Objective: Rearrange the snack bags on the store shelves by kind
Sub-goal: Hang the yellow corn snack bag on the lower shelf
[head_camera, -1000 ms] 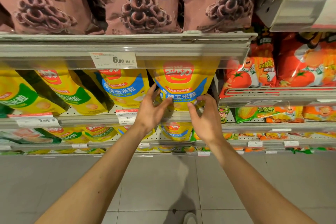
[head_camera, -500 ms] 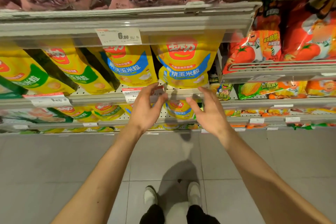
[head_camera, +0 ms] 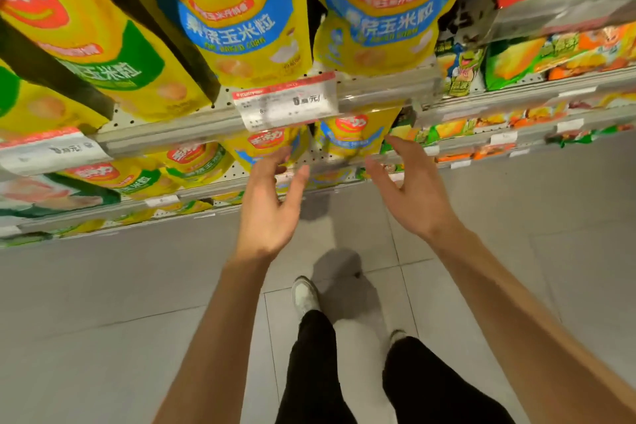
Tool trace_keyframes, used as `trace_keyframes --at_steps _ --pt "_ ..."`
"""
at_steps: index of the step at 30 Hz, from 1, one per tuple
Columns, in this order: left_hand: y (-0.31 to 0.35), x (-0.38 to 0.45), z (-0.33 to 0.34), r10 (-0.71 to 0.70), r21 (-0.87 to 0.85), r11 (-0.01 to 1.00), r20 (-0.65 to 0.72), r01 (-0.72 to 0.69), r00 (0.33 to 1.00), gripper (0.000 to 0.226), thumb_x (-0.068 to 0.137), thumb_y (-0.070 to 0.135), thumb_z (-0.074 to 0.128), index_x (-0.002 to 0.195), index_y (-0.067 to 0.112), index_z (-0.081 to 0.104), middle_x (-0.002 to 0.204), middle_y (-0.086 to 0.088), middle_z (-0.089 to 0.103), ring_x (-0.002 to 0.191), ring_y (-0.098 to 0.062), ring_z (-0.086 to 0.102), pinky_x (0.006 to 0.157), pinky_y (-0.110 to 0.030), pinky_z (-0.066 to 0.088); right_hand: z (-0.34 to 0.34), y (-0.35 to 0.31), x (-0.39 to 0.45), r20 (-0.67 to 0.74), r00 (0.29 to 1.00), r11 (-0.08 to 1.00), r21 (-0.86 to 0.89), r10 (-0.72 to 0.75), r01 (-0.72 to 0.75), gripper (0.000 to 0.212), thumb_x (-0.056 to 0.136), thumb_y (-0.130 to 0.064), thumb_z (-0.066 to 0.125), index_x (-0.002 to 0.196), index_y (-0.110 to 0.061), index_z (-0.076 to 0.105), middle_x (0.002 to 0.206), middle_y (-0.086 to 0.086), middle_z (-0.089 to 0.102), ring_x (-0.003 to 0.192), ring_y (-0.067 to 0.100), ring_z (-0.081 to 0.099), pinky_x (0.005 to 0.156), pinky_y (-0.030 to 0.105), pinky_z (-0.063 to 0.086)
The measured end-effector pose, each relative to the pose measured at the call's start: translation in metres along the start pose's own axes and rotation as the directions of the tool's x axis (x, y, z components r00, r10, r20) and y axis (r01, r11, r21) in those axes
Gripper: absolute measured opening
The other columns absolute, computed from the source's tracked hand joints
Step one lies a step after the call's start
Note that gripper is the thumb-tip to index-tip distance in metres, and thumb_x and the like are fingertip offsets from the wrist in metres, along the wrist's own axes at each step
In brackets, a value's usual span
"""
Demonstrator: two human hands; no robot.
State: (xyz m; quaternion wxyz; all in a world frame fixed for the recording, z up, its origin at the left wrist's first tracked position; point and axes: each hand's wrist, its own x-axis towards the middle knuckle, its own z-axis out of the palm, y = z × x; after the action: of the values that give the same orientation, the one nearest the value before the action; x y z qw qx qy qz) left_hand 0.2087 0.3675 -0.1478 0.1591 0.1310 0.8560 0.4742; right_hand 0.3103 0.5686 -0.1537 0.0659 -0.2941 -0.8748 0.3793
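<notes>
a reach toward the lower blue-label corn bag [head_camera: 354,138] is judged underway, with left hand [head_camera: 272,203] and right hand [head_camera: 409,189] held apart, fingers spread and empty; a two-sided grip is needed next.

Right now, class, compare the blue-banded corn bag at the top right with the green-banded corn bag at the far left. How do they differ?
The blue-banded bag carries a blue band under its red logo; the green-banded bag carries a green one. The blue-banded bag hangs nearly upright in view, while the green-banded bag slants across the picture. The blue-banded bag sits directly above both open hands; the green-banded bag lies well to their left. Both are yellow, red-logoed and on the same shelf.
</notes>
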Motion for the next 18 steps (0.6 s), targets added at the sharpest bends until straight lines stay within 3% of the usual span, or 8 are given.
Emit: trace_keyframes --at_steps 5,8,13,18 --pt "-0.043 -0.005 0.027 0.031 0.011 0.999 -0.065 -0.03 0.997 0.049 0.098 0.05 0.06 0.14 0.024 0.057 0.129 0.009 0.061 0.118 -0.008 0.061 0.102 -0.045 0.052 0.028 0.049 0.002 -0.012 0.998 0.997 0.045 -0.056 0.056 0.061 0.095 -0.051 0.061 0.145 -0.018 0.049 0.141 0.003 0.053 0.131 0.019 0.051 0.107 0.03 0.04" --pt "-0.086 0.006 0.065 0.094 0.005 0.996 -0.151 -0.094 0.984 0.047 0.096 0.052 0.059 0.135 0.027 0.059 0.125 0.01 0.062 0.114 -0.008 0.064 0.1 -0.042 0.054 0.056 0.1 0.018 -0.106 0.987 0.991 0.053 -0.121 0.127 0.06 0.095 -0.051 0.061 0.141 -0.014 0.052 0.135 0.005 0.056 0.125 0.022 0.054 0.103 0.03 0.04" --pt "-0.166 0.058 0.141 0.23 0.031 0.973 -0.213 -0.229 0.95 0.05 0.091 0.06 0.055 0.133 0.032 0.057 0.126 0.007 0.064 0.112 -0.009 0.065 0.097 -0.044 0.056 0.115 0.186 0.058 -0.281 0.926 0.965 0.008 -0.251 0.264 0.053 0.096 -0.046 0.062 0.138 -0.015 0.054 0.126 -0.004 0.055 0.121 0.017 0.053 0.094 0.016 0.032" --pt "-0.203 0.121 0.187 0.352 0.018 0.932 -0.292 -0.363 0.889 0.057 0.094 0.05 0.061 0.144 0.023 0.051 0.134 0.002 0.062 0.116 -0.009 0.064 0.1 -0.037 0.055 0.165 0.228 0.116 -0.421 0.847 0.939 -0.033 -0.324 0.343 0.063 0.094 -0.051 0.061 0.142 -0.012 0.048 0.136 0.01 0.055 0.123 0.027 0.054 0.101 0.038 0.044"
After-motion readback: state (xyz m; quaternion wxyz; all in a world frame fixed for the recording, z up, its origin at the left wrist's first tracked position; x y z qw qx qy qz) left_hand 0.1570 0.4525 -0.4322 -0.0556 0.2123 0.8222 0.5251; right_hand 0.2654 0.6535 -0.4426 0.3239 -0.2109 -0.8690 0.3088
